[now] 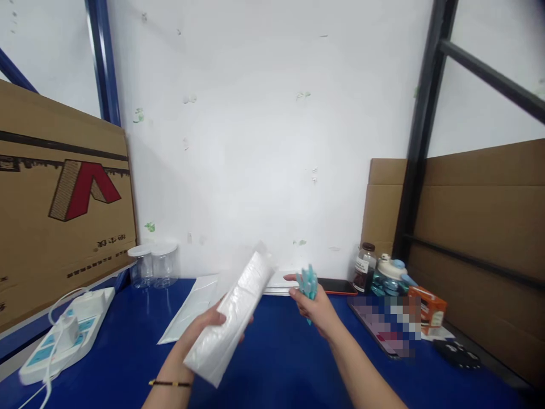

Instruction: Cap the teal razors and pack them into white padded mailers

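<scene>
Holding the packet: left hand (206,325) is closed on a long white plastic-wrapped packet (238,309), thumb across its near face, and it is raised above the blue table (289,369).
Packet's long axis: tilted, running from 7 o'clock at the near end to 1 o'clock at the far end.
Holding the teal pieces: right hand (317,308) grips a small cluster of teal clip-like pieces (308,284) upright between bent fingers, with one finger pointing toward 9 o'clock.
Packet from the right hand: at 9 o'clock, near but apart; the packet's far end comes closest to the right fingers, while the left hand grasps lower along its length.
White flat things: a pouch (187,315) lies at 9 o'clock from the packet, and a low stack (281,283) at 2 o'clock, between the two hands.
Right-side phones: an orange-edged one (338,286) at 1 o'clock from the right hand, another (367,319) at 3 o'clock.
Hidden or unclear: most left fingers lie behind the packet; its contents cannot be told. The teal pieces overlap, so their number is uncertain. The nearer phone's screen is pixelated, and both forearms are cut off at 6 o'clock.
</scene>
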### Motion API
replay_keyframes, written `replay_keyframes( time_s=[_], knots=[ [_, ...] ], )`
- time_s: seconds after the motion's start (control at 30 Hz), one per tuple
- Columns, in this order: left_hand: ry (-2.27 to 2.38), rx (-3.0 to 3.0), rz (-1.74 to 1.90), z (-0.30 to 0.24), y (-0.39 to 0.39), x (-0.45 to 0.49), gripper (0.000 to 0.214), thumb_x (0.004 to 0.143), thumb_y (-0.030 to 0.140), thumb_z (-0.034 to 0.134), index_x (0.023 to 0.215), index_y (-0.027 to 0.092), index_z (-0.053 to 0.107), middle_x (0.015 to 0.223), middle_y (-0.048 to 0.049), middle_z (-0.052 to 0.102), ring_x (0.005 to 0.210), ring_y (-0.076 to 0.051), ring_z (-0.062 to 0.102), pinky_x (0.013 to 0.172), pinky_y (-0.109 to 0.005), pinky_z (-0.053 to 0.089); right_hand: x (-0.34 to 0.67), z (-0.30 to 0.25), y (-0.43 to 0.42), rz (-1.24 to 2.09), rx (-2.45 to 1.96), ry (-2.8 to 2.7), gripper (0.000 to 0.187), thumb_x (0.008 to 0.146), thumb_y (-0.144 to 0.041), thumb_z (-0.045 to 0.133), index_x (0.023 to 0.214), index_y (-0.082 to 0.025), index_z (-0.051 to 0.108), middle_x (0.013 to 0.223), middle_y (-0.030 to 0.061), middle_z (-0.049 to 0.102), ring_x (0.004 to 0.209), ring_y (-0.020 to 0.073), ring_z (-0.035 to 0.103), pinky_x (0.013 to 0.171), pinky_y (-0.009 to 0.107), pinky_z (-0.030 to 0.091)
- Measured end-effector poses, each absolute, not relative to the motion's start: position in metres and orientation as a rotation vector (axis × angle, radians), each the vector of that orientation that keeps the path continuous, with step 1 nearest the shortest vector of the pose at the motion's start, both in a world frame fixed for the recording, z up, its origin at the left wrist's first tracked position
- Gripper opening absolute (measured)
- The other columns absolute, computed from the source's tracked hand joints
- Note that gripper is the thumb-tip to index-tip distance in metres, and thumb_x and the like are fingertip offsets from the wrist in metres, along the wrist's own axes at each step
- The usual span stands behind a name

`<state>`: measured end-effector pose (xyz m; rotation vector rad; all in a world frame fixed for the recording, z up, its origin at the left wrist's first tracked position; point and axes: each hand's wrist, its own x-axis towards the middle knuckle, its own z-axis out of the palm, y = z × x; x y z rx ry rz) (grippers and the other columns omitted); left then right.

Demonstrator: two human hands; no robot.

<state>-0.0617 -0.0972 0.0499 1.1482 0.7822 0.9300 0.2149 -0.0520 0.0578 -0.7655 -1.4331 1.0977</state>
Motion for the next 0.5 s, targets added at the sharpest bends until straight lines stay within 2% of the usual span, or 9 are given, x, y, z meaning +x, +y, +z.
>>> replay_keyframes(
  time_s=[0.07, 0.17, 0.3, 0.37, 0.43, 0.5],
  knots=[
    [0.628, 1.178, 0.835, 0.038, -0.106, -0.054, 0.098, 0.056, 0.036, 0.066, 0.141, 0.017, 0.021, 0.100, -0.0124, 0.066, 0.081, -0.027, 0.063, 0.072, -0.037, 0.045, 0.212, 0.069, -0.059, 1.027, -0.796, -1.536, 0.043, 0.069, -0.042, 0.068, 0.105, -0.019, 0.060, 0.054, -0.0031, 0.046, 0.046, 0.0113, 0.041, 0.043, 0.023, 0.035],
    [0.450, 1.190, 0.737, 0.029, -0.114, -0.042, 0.102, 0.053, 0.032, 0.073, 0.141, 0.019, 0.023, 0.107, -0.0129, 0.064, 0.098, -0.030, 0.059, 0.080, -0.038, 0.043, 0.215, 0.084, -0.068, 0.980, -0.838, -1.709, 0.033, 0.068, -0.039, 0.069, 0.093, -0.018, 0.062, 0.063, -0.0006, 0.054, 0.057, 0.0138, 0.049, 0.051, 0.024, 0.040],
    [0.312, 1.103, 0.665, 0.034, -0.120, -0.016, 0.088, 0.058, 0.045, 0.072, 0.134, 0.018, 0.037, 0.129, -0.0171, 0.049, 0.112, -0.031, 0.051, 0.088, -0.040, 0.041, 0.225, 0.108, -0.083, 0.966, -0.829, -1.982, 0.025, 0.066, -0.030, 0.071, 0.085, -0.016, 0.063, 0.074, -0.0007, 0.059, 0.069, 0.0160, 0.053, 0.060, 0.024, 0.042],
    [0.338, 1.095, 0.661, 0.039, -0.119, -0.005, 0.076, 0.059, 0.042, 0.072, 0.125, 0.014, 0.047, 0.122, -0.0170, 0.055, 0.105, -0.028, 0.056, 0.085, -0.036, 0.043, 0.228, 0.120, -0.091, 0.949, -0.848, -2.081, 0.023, 0.065, -0.028, 0.071, 0.083, -0.015, 0.064, 0.073, -0.0015, 0.060, 0.068, 0.0159, 0.053, 0.060, 0.024, 0.041],
    [0.414, 1.100, 0.696, 0.041, -0.115, 0.001, 0.064, 0.060, 0.031, 0.072, 0.118, 0.013, 0.053, 0.103, -0.0119, 0.064, 0.090, -0.023, 0.062, 0.075, -0.030, 0.046, 0.229, 0.130, -0.097, 0.974, -0.847, -2.143, 0.022, 0.064, -0.028, 0.072, 0.080, -0.015, 0.065, 0.070, -0.0020, 0.060, 0.066, 0.0149, 0.052, 0.059, 0.023, 0.041],
    [0.466, 1.097, 0.734, 0.042, -0.108, 0.002, 0.058, 0.059, 0.023, 0.070, 0.114, 0.016, 0.055, 0.090, -0.0072, 0.066, 0.081, -0.021, 0.063, 0.068, -0.028, 0.046, 0.231, 0.139, -0.101, 1.046, -0.827, -2.098, 0.023, 0.066, -0.032, 0.072, 0.081, -0.015, 0.066, 0.062, -0.0029, 0.057, 0.057, 0.0122, 0.049, 0.054, 0.023, 0.040]
  ],
)
